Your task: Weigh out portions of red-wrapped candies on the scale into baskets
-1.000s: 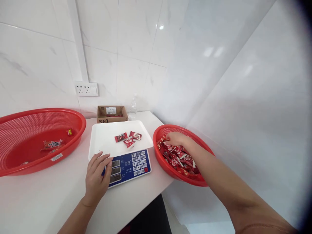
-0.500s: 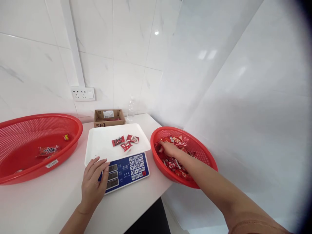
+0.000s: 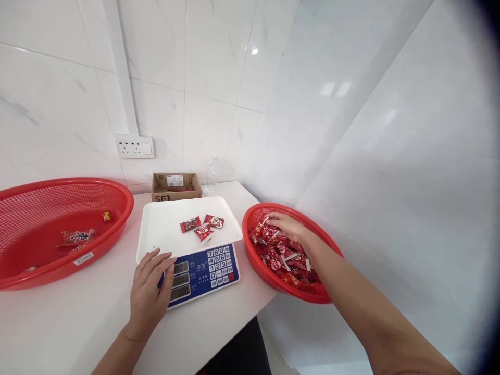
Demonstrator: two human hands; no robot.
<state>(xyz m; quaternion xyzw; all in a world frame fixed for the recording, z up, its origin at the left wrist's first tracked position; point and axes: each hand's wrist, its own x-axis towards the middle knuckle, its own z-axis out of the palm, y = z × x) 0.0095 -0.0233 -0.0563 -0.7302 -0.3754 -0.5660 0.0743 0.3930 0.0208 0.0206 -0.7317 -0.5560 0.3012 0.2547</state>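
Note:
My left hand (image 3: 150, 291) rests at the left end of the electronic scale (image 3: 207, 268), fingers stretched out and thumb near its display. On the scale's white tray (image 3: 164, 224) lie three red wrapped candies (image 3: 203, 232), grouped right of its middle. My right hand (image 3: 288, 227) reaches into the red basket (image 3: 250, 250) on the right. Its fingers are bent around a red wrapped candy (image 3: 269, 229) with a pale end, at the top of the pile; the palm side is hidden. Many more red packets (image 3: 287, 260) fill this basket.
A larger red basket (image 3: 127, 208) at the left holds a few packets (image 3: 78, 238) and a small yellow one (image 3: 107, 216). Behind the scale stand a cardboard box (image 3: 177, 195) and a clear bottle (image 3: 211, 171). Tiled walls close off the back and right.
My right hand has come up out of the pile and slightly right, with fingers now showing at the candies' surface. My left hand and the candies on the tray stay put.

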